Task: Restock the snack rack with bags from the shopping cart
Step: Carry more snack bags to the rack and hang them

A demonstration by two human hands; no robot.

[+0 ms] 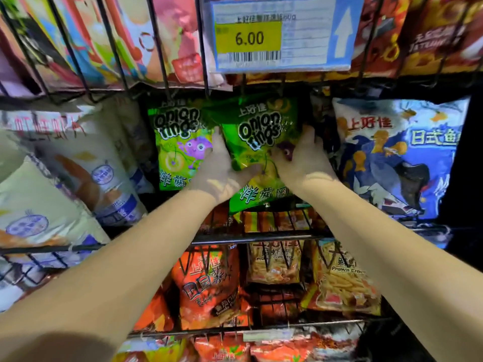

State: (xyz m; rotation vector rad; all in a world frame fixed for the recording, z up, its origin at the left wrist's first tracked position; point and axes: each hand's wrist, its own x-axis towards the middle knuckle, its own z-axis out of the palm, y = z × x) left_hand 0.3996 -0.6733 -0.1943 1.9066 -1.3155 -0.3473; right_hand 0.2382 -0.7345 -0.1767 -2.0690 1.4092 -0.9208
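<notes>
A green onion rings bag (257, 131) stands in the middle shelf of the black wire snack rack (261, 235). My left hand (222, 168) grips its left edge, thumb across the front. My right hand (300, 158) grips its right edge, fingers reaching behind the bag. A second green onion rings bag (177, 147) stands just to its left, partly behind my left hand. The shopping cart is out of view.
A blue fish-snack bag (394, 155) stands to the right, pale prawn-chip bags (78, 173) to the left. A 6.00 price tag (274, 35) hangs above. Orange chip bags (209, 286) and prawn cracker bags (342, 283) fill the lower shelf.
</notes>
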